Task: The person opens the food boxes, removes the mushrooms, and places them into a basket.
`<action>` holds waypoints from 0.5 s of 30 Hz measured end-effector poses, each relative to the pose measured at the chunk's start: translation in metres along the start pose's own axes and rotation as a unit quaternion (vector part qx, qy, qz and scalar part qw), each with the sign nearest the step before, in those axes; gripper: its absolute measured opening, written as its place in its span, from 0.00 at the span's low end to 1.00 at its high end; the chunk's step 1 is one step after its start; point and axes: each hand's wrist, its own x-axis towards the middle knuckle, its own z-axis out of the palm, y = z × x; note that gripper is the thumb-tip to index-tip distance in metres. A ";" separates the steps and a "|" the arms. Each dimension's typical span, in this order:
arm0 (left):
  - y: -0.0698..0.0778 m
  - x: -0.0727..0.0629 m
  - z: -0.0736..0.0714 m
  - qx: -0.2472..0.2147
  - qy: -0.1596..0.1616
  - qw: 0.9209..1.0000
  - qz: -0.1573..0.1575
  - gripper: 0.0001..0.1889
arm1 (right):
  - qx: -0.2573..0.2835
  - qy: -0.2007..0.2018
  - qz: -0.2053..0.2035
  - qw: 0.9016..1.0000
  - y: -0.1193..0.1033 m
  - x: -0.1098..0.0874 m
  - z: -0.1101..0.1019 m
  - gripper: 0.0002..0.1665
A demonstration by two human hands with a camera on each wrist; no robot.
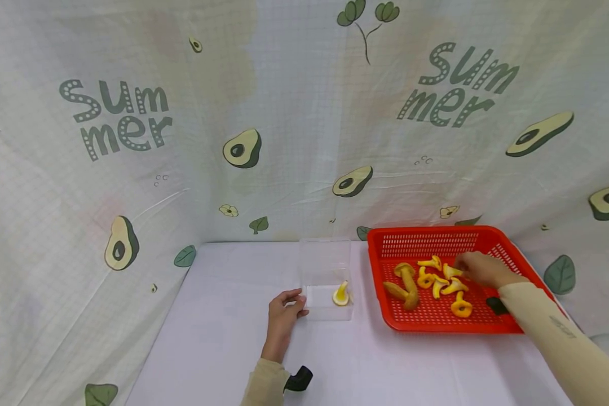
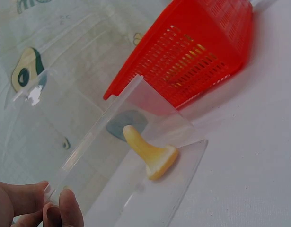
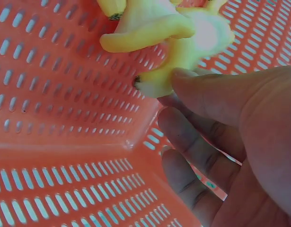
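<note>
My left hand (image 1: 286, 316) pinches the left wall of a clear plastic box (image 1: 318, 313), fingers and thumb at its rim in the left wrist view. The box's transparent lid (image 1: 325, 256) stands raised behind it. One yellow chanterelle mushroom (image 2: 152, 153) lies inside, near the right side. Over at the red basket (image 1: 411, 325), my right hand (image 1: 487, 270) reaches in. Its thumb and forefinger pinch the stem of a yellow chanterelle (image 3: 157, 82), while the other fingers curl below. More chanterelles (image 1: 460, 305) lie close by in the basket.
Two larger brown mushrooms (image 1: 410, 288) lie on the basket's left side. The basket's raised wall stands just right of the box. A white cloth (image 1: 223, 316) covers the table, and a patterned curtain (image 1: 294, 113) hangs behind.
</note>
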 end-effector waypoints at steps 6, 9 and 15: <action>-0.001 0.001 0.000 0.002 -0.002 1.000 -0.002 0.17 | -0.024 0.042 -0.008 0.999 -0.003 -0.002 -0.004 0.11; 0.000 0.000 0.001 0.001 -0.003 1.000 0.002 0.18 | -0.044 0.083 -0.023 0.995 -0.016 -0.005 -0.011 0.14; 0.001 -0.002 0.001 -0.003 0.001 1.000 0.003 0.18 | -0.062 0.141 -0.078 0.985 -0.067 -0.012 -0.033 0.19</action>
